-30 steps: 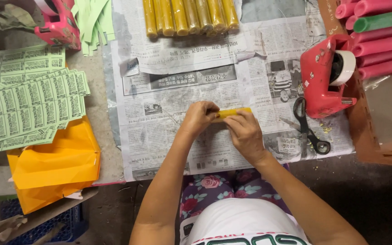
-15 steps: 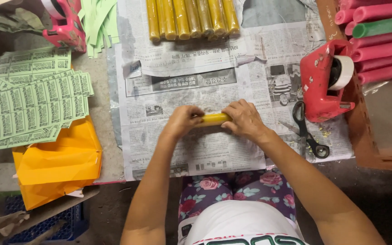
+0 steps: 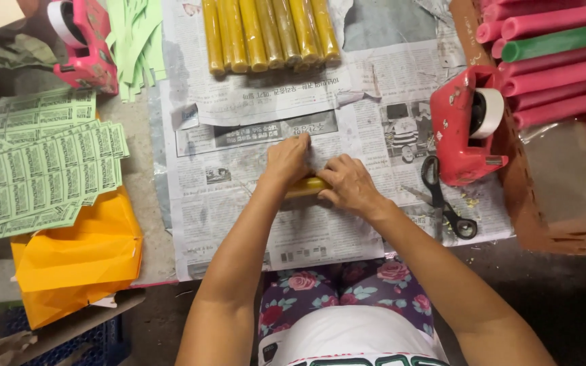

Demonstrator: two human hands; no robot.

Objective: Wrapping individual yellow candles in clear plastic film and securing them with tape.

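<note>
table (image 3: 145, 146) | newspaper (image 3: 239, 224) | green label sheets (image 3: 35, 173) | orange paper (image 3: 76, 254)

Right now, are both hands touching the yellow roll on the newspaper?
Touching. The head view shows the left hand and right hand pressed over the yellow roll, covering each end, with no gap visible.

Both bare forearms are extended from 6 o'clock toward frame centre, converging. Left hand (image 3: 287, 163) is held palm down, fingers curled and pressed flat. Right hand (image 3: 347, 184) is set just at its 4 o'clock, fingers bent, knuckles up, thumbs nearly touching.
</note>
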